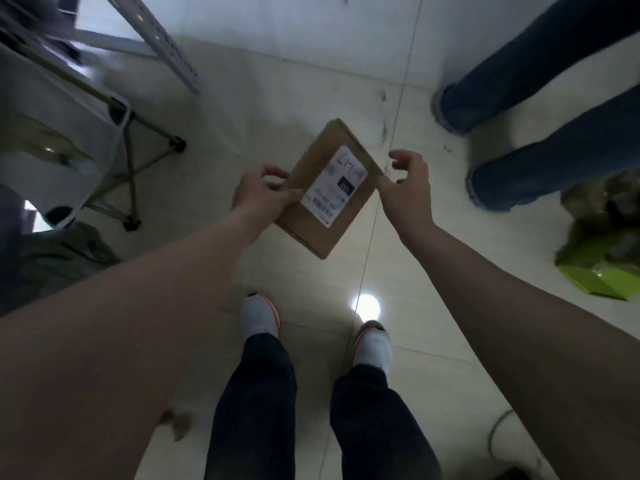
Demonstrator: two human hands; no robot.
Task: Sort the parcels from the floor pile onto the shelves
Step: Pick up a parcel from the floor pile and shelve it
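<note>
A flat brown cardboard parcel with a white shipping label on its top face is held above the tiled floor, tilted diagonally. My left hand grips its left edge, thumb lying on top near the label. My right hand is at the parcel's right corner, its thumb touching the edge while the fingers curl loosely above, apart from the cardboard. My own legs and white shoes stand below the parcel.
A grey metal shelf post rises at the upper left. A folding cart frame with white bagged parcels stands at left. Another person's jeans legs are at the upper right, beside a green bag and dark parcels.
</note>
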